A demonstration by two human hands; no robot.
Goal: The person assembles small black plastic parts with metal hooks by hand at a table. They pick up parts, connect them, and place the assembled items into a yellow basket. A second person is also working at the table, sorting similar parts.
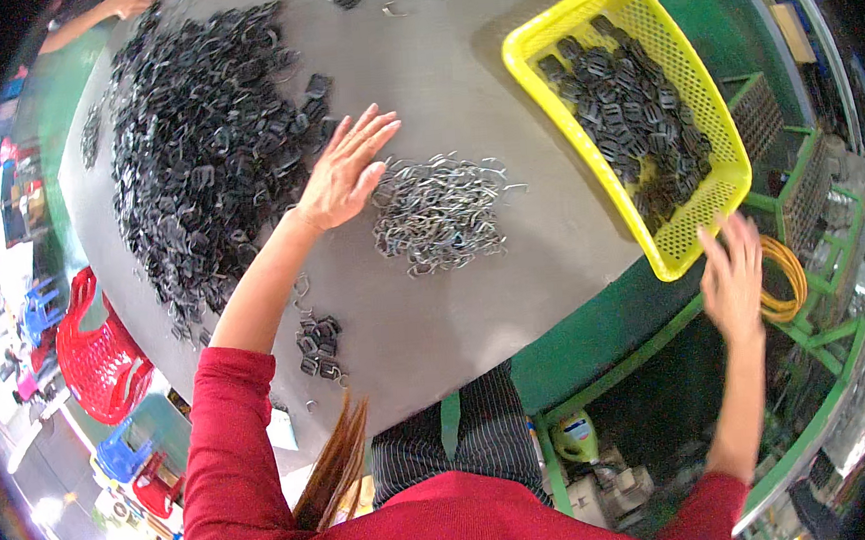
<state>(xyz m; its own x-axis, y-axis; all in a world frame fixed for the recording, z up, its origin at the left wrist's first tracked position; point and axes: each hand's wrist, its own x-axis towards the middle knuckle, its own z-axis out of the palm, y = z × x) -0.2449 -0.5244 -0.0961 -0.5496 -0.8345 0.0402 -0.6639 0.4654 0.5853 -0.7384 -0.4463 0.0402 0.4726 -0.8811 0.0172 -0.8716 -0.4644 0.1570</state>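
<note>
My left hand (345, 166) is spread flat, fingers apart, over the grey table (439, 79), between a big heap of black plastic buckles (203, 146) and a smaller pile of grey metal wire clips (439, 214). It holds nothing. My right hand (732, 274) hangs open in the air off the table's edge, just below the near corner of a yellow mesh basket (691, 242) that holds several black buckles (622, 106). A small cluster of assembled buckles (319, 346) lies near my left elbow.
Another person's hand (128, 2) reaches in at the far left of the table. A red plastic chair (97, 354) stands at left. Green metal framing (798, 194) and a coil of orange cord (786, 280) lie to the right, below the table.
</note>
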